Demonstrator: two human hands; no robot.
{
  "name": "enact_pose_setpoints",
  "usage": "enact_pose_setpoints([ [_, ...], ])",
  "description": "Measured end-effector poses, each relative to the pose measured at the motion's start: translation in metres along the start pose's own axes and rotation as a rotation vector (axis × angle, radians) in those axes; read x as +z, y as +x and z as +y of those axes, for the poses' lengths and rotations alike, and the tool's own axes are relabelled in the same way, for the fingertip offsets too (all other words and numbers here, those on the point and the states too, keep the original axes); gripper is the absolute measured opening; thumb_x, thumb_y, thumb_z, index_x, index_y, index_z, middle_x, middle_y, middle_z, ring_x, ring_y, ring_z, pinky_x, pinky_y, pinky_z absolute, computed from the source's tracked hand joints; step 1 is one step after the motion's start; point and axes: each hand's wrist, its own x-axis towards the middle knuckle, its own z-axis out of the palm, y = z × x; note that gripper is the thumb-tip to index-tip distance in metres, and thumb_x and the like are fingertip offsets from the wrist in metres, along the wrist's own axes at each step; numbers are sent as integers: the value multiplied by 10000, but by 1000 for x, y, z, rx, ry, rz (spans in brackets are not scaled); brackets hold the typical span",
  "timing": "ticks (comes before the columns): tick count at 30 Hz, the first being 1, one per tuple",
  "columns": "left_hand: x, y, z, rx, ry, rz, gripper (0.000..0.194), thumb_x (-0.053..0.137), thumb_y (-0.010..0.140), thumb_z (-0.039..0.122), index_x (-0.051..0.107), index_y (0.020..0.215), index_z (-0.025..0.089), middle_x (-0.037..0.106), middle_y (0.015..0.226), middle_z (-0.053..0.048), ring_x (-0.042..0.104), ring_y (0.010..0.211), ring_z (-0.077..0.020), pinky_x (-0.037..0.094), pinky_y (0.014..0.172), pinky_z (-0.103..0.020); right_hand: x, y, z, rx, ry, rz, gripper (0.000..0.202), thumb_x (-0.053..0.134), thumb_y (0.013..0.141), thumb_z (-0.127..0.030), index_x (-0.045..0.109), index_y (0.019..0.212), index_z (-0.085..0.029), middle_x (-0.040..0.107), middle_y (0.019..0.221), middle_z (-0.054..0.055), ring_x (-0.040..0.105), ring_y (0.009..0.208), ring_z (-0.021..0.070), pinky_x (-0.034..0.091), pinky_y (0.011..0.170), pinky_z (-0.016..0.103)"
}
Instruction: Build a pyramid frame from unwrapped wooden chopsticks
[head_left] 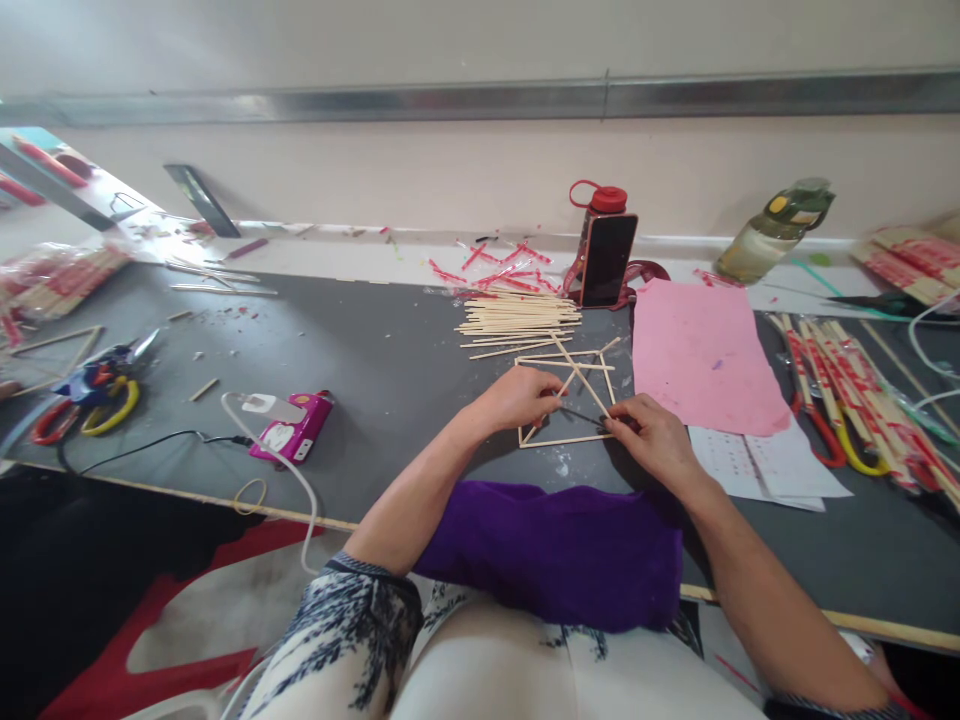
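Thin wooden sticks form a four-sided frame (564,441) on the grey table, with two sticks (584,378) crossing over it. My left hand (525,392) is closed in a pinch over the frame's left part, near the lower arm of the crossing sticks. At the frame's right side, my right hand (654,432) is also closed, its fingertips by the lower end of one crossing stick. A thin dark strand (585,416) runs between the fingertips of both hands; its material is unclear. Behind the frame lies a pile of loose wooden sticks (517,318).
A phone (606,262) leans on a red-capped bottle (606,200). Pink paper (709,355) and white sheets (769,470) lie right, near wrapped sticks (847,390). Left are a magenta glue-gun-like device (300,430) with cables and scissors (112,405). Purple cloth (555,550) overlaps the front edge.
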Motion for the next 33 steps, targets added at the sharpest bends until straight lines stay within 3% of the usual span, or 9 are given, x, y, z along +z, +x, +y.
enact_pose_setpoints([
  [14, -1, -6, 3, -5, 7, 43, 275, 463, 788, 212, 686, 945, 183, 641, 569, 33, 567, 542, -103, 398, 592, -187, 3, 1, -2, -77, 21, 70, 140, 512, 883, -284, 628, 872, -205, 606, 836, 34, 590, 772, 176, 440, 683, 292],
  [33, -1, -6, 3, -18, 17, 51, 285, 464, 799, 223, 685, 975, 180, 648, 575, 30, 570, 549, -107, 409, 599, -190, 4, 2, -1, -61, 14, 46, 174, 491, 884, -313, 630, 871, -210, 612, 825, 39, 587, 768, 180, 439, 681, 302],
])
